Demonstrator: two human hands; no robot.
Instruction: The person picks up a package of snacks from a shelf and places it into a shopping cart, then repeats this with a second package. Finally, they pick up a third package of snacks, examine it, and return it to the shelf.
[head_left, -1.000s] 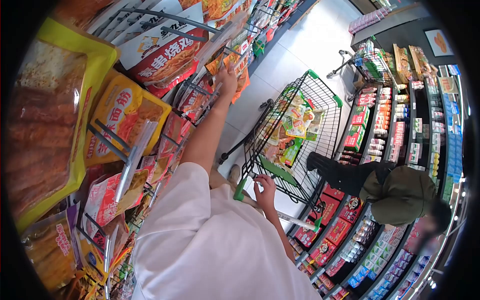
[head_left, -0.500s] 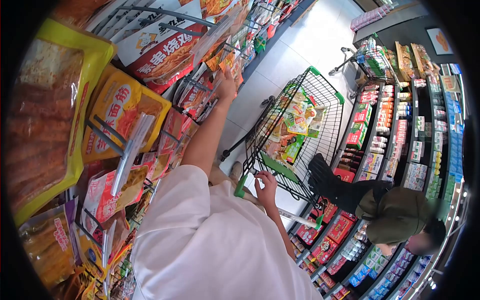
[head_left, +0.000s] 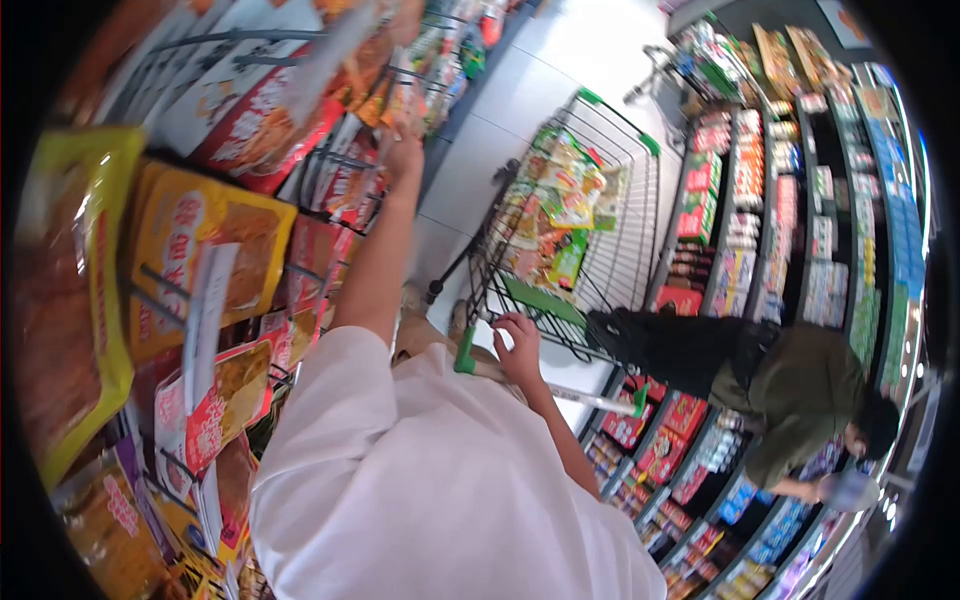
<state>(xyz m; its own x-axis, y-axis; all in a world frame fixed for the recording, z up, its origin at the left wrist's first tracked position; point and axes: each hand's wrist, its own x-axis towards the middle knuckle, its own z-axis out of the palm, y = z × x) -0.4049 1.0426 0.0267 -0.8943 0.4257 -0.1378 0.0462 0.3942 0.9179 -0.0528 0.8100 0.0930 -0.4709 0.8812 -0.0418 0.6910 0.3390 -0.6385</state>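
Observation:
My left hand (head_left: pixel 402 150) reaches out to the rack of hanging food packets, its fingers blurred against small orange-and-red packets (head_left: pixel 372 105). Whether it grips one I cannot tell. My right hand (head_left: pixel 518 348) is at the shopping cart's handle (head_left: pixel 590 400), wrist over the bar, fingers loosely bent and apart with nothing between them. Several colourful food packets (head_left: pixel 570 195) lie inside the wire shopping cart (head_left: pixel 625 240). Closer on the rack hang a yellow tray pack (head_left: pixel 225 250) and a red-and-white packet (head_left: pixel 215 420).
Metal hooks and clear price-tag holders (head_left: pixel 207 320) stick out from the rack. On the right, a person in a dark green top (head_left: pixel 810 390) bends by the stocked shelves (head_left: pixel 740 220). Another cart (head_left: pixel 715 60) stands farther up the tiled aisle (head_left: pixel 480 130).
The whole view has shifted, with rack, cart and my hands appearing farther left and slightly higher. My left hand remains by the orange packets. The other person's arm now shows, stretched toward the shelf.

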